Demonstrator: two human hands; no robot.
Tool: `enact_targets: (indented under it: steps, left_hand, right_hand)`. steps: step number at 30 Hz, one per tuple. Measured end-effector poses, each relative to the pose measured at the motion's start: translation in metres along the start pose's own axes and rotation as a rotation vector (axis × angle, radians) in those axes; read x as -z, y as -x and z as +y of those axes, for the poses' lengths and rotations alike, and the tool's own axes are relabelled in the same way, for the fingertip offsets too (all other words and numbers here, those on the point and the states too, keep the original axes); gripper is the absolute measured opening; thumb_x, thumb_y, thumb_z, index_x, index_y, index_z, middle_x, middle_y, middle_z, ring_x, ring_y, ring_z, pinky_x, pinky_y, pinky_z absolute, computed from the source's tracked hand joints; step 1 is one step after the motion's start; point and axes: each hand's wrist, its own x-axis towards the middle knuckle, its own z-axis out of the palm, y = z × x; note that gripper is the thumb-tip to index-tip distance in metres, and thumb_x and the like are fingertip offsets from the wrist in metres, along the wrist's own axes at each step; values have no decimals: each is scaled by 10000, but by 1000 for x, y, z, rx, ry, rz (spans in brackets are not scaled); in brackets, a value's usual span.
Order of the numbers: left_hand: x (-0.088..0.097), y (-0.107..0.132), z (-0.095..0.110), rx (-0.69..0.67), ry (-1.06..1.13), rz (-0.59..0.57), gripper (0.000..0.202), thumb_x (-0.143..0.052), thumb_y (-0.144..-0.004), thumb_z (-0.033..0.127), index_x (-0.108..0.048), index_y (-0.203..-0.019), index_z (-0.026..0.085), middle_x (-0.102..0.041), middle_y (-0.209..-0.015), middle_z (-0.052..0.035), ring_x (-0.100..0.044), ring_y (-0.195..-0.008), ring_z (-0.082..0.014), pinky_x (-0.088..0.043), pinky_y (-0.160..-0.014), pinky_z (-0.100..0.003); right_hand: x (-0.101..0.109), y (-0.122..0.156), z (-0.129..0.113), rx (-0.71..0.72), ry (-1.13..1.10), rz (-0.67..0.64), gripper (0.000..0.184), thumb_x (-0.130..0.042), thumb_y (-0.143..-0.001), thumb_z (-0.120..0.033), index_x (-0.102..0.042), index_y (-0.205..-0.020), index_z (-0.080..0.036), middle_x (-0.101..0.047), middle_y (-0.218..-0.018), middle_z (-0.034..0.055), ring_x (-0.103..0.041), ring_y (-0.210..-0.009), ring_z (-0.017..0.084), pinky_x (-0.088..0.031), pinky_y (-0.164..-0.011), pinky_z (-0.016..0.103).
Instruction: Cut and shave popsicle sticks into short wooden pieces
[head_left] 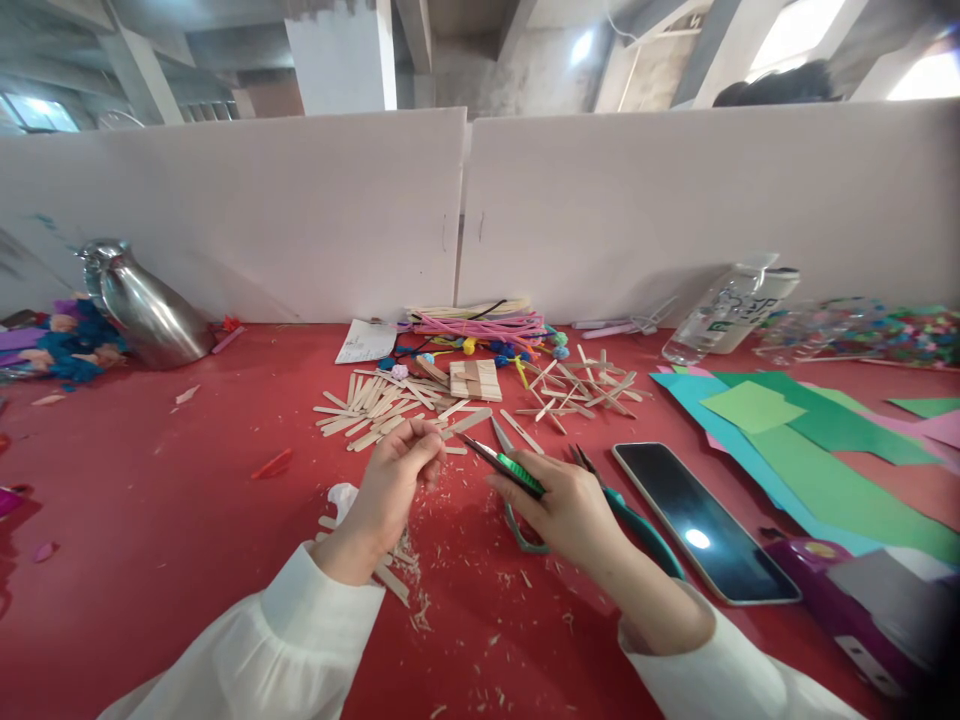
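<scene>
My left hand pinches the end of a wooden craft stick, which points to the right. In my right hand is a green-and-black utility knife, its dark tip close to the stick; I cannot tell whether they touch. Scissors with green handles lie partly under my right hand. Beside its wrist rest pliers with teal handles. Thin wood shavings are scattered on the red table, and more sticks lie partly hidden under my left wrist.
Beyond my hands lie loose craft sticks, a bundled stack, joined sticks and pipe cleaners. To the right are a phone, coloured paper and a bottle. A metal jug stands left; white panels close the back.
</scene>
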Motion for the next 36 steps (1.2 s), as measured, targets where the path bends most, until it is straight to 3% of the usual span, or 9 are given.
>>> enact_targets:
  steps: [7,14,28,36]
  left_hand:
    - [2,1,5,109,147,-59,152,-617,-677,218,-478,-713,167,-272,-454,110,-191,-367,-15,-137,-363,-133]
    - [5,-1,5,147,219,-113,150,-627,-683,194,-489,-728,160,-291,-459,106,-199,-368,-8,-149,-354,-119]
    - [6,-2,6,152,205,-73,152,-622,-671,190,-475,-698,163,-263,-459,109,-174,-361,-8,-107,-352,-128]
    - [5,-1,6,136,210,-65,145,-614,-679,189,-474,-707,163,-275,-457,109,-171,-364,-9,-110,-350,-127]
  right_hand:
    - [0,0,-1,27,-11,-19,442,-351,-890,-511,-560,-645,-208,-573,-500,-9,-498,-390,107,-341,-414,194]
    - [-2,2,0,62,4,18,458,-328,-902,-509,-587,-695,-193,-598,-523,4,-523,-406,113,-359,-428,196]
    - [-4,2,1,72,15,12,470,-308,-908,-507,-597,-713,-192,-627,-554,19,-579,-453,128,-378,-447,197]
    - [-7,2,-3,65,49,48,483,-291,-910,-514,-565,-669,-197,-588,-494,2,-538,-392,119,-348,-410,195]
